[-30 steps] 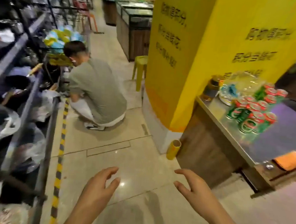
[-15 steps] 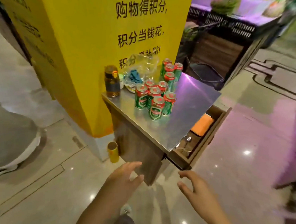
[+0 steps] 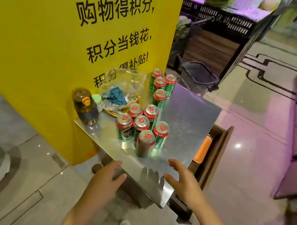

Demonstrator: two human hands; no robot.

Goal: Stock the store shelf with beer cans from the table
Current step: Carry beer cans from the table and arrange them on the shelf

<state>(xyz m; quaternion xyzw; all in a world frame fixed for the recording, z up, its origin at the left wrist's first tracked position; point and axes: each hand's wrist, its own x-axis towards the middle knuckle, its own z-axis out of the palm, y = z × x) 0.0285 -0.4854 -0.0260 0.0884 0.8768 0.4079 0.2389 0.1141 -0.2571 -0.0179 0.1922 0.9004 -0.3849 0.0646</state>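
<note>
Several green-and-red beer cans [image 3: 140,127] stand upright in a cluster on a steel-topped table [image 3: 183,125], with several more cans [image 3: 161,85] behind them near the yellow pillar. The nearest can [image 3: 145,143] stands at the front of the cluster. My left hand [image 3: 104,179] hovers at the table's near left edge, fingers relaxed and holding nothing. My right hand [image 3: 181,179] hovers over the table's near corner, fingers spread and empty. Both hands are short of the cans. The store shelf is out of view.
A brown bottle with an orange clasp [image 3: 85,106] and a clear plastic bag with blue cloth [image 3: 121,91] sit at the table's back left. An open drawer [image 3: 215,157] juts out on the right. A yellow pillar [image 3: 61,44] backs the table; a shopping basket [image 3: 197,77] stands beyond.
The view swung from the aisle with a crouching person to the table and closed in. Both hands rose toward the cans and now reach over the table's near edge.
</note>
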